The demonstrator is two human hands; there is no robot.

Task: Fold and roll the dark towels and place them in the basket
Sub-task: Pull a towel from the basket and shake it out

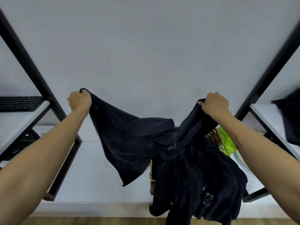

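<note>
Both hands are raised in front of a pale wall, each closed in a fist on one dark towel [129,137]. The left hand [79,100] grips one top corner, fingers curled fully round the bunched cloth, with a small tuft of fabric showing above the knuckles. The right hand [215,103] grips the opposite edge in the same manner, thumb pressed against the fabric. The towel sags between the two hands; its left portion hangs as a free flap with a corner pointing down, and its middle dips onto the pile [199,181] of further dark towels. That pile is heaped in and over a woven basket [152,182], of which only parts of the rim show at the pile's left side and behind it; several towels spill over the front edge of the white desk [100,176] carrying the basket. A green item [227,140] lies just behind the basket. A black keyboard [19,103] rests on a shelf at left, and another dark cloth [290,114] hangs over a shelf at right.
</note>
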